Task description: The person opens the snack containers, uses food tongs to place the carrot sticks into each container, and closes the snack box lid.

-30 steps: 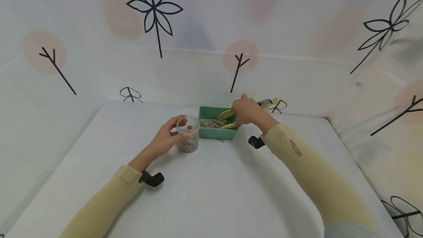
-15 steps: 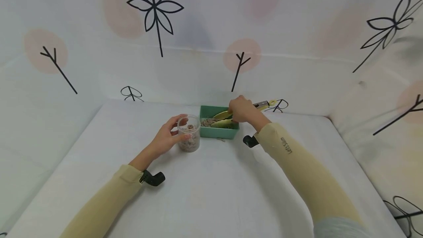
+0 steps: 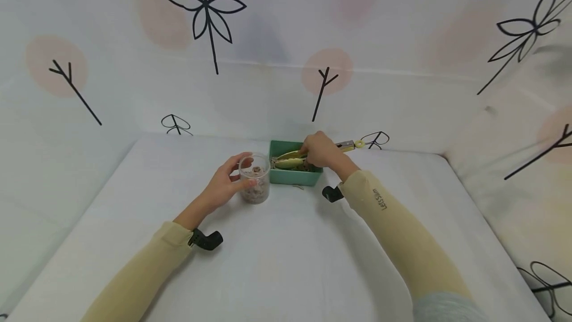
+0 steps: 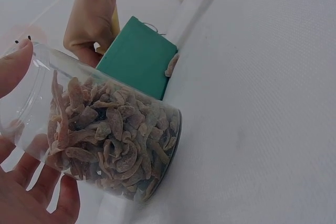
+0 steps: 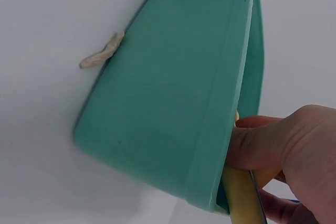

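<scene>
A clear round jar (image 3: pixel 255 192) stands upright and lidless on the table, partly filled with wrinkled brownish dried strips (image 4: pixel 115 135). My left hand (image 3: pixel 220 187) holds its side, thumb in front and fingers behind. Touching or close beside it is a green rectangular box (image 3: pixel 295 178) with similar dried pieces inside. Over the box, my right hand (image 3: pixel 322 150) grips yellow tongs (image 3: pixel 289 163) with a metal handle section. Their tips reach down into the box's left part. Whether they pinch a piece is too small to tell. In the right wrist view, the box wall hides the tips.
One loose dried piece (image 5: pixel 102 53) lies on the white table (image 3: pixel 268 262) against the box's near side. A white patterned cloth backdrop (image 3: pixel 250 93) rises behind the box and along both sides. Each wrist wears a black camera (image 3: pixel 206 239).
My right hand and the tongs have moved left within the box, and the tongs' arms have come closer together. The left hand and the jar have stayed in place.
</scene>
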Demonstrator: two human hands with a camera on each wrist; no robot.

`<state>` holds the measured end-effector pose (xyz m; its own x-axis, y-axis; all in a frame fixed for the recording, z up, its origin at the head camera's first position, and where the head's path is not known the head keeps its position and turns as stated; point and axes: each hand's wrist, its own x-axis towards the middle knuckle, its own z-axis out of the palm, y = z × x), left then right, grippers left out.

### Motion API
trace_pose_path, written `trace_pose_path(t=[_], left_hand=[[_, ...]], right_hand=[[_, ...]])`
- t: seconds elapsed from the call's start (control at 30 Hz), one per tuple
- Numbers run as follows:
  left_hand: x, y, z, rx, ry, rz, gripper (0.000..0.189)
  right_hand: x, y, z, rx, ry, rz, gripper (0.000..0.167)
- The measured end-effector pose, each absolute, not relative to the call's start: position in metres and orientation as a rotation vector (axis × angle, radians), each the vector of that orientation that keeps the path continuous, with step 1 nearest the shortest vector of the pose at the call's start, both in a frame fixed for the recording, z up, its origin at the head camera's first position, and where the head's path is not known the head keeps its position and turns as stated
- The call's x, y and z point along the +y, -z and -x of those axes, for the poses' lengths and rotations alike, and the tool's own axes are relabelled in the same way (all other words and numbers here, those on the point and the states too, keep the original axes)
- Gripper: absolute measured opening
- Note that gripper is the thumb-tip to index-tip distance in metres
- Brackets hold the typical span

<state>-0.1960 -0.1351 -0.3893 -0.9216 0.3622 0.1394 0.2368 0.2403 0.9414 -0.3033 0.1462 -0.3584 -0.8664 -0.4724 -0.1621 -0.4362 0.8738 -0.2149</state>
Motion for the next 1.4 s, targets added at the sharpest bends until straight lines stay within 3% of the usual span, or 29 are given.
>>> trace_pose_path(t=[0.17,0.4,0.77,0.93,1.4], left_hand=[[-0.135,0.389,0.196,2.393,-1.78,-0.588,0.068],[-0.14,0.422,0.215,2.393,-1.804,-0.608,0.069],[-0.138,0.409,0.207,2.409,-1.768,-0.599,0.071],[-0.135,0.394,0.197,2.409,-1.762,-0.604,0.068],[-0.141,0.421,0.212,2.404,-1.789,-0.59,0.07]], right_hand=[[0.145,0.356,0.299,2.846,0.258,0.694,0.028],[0.157,0.35,0.295,2.845,0.226,0.769,0.029],[0.18,0.33,0.291,2.889,0.438,0.74,0.03],[0.182,0.315,0.288,2.915,0.429,0.778,0.031],[0.161,0.255,0.258,2.964,0.351,1.018,0.029]])
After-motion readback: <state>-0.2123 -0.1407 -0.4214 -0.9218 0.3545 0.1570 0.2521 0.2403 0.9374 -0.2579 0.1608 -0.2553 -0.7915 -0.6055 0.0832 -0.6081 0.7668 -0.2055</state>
